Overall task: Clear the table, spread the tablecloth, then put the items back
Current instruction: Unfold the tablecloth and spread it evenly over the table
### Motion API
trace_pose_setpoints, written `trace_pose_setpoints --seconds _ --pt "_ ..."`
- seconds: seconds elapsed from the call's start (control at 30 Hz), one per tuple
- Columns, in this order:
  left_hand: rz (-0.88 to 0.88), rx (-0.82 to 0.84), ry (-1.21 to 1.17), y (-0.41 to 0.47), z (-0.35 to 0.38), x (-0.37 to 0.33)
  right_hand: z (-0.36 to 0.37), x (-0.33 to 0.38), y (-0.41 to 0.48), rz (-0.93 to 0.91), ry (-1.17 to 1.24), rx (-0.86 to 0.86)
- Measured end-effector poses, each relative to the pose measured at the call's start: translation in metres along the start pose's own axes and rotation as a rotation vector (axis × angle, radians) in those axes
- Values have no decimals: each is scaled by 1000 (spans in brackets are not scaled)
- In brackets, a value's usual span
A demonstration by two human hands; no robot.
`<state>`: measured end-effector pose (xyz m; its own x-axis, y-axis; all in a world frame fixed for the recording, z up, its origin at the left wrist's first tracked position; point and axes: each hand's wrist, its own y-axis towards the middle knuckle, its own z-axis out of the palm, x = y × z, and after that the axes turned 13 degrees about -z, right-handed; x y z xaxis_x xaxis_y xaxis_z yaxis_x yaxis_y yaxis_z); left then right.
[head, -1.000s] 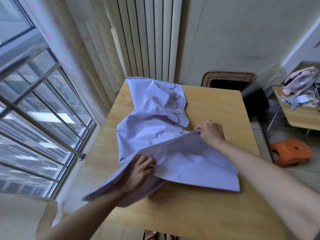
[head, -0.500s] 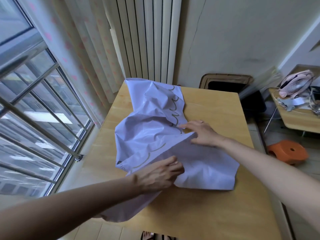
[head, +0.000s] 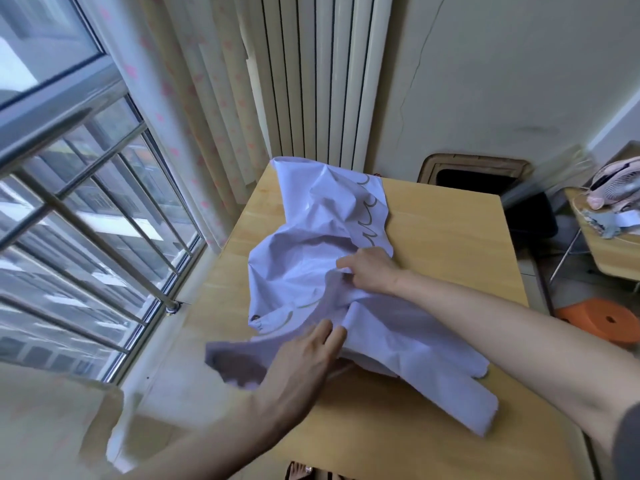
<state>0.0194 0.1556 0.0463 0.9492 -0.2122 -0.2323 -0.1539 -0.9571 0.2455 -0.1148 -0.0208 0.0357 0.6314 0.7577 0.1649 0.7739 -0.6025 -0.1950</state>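
A crumpled pale lilac tablecloth (head: pixel 322 233) with a gold scalloped border lies bunched over the left half of the wooden table (head: pixel 450 244). My right hand (head: pixel 372 270) pinches a fold of the cloth near the middle of the heap. My left hand (head: pixel 304 362) lies flat on the near part of the cloth with fingers stretched out; whether it grips cloth underneath is hidden. A loose flap hangs over the table's left edge, and another lies toward the front right.
A window with metal bars (head: pixel 86 244) runs along the left, with a curtain (head: pixel 207 98) and a white radiator (head: pixel 322 74) behind the table. At right stand a small side table (head: pixel 616 258) with a pink fan (head: pixel 616 183) and an orange stool (head: pixel 602 318).
My right hand has shifted left and closed on a fold of cloth. My left hand slid back toward me and flattened out. The cloth's near part has been pulled and bunched differently.
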Motion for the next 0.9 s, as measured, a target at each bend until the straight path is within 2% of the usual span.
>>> trace_pose_setpoints --seconds 0.1,0.2,0.27,0.33,0.53,0.67,0.73,0.77,0.83,0.9 --pt "-50 -19 -78 4 -11 23 -4 -23 -3 97 14 -35" --pt "-255 33 -252 14 -7 31 -2 -41 -13 238 122 -92" --pt "-354 -45 -236 28 -1 31 3 -51 -20 343 212 -166" --pt "-503 -34 -289 46 7 37 5 -63 -30 457 301 -249" --pt "-867 -7 -660 60 33 60 1 -107 -76 745 497 -413" --pt "-1017 38 -456 56 43 123 7 -143 -127 886 530 -529" --pt "-973 144 -433 58 40 129 9 -151 -142 898 608 -558" --pt "-910 249 -492 61 41 120 10 -151 -142 899 640 -565" --pt "-754 581 -661 64 48 84 16 -149 -132 896 707 -585" --pt "-666 865 -730 62 63 39 22 -141 -118 873 794 -625"
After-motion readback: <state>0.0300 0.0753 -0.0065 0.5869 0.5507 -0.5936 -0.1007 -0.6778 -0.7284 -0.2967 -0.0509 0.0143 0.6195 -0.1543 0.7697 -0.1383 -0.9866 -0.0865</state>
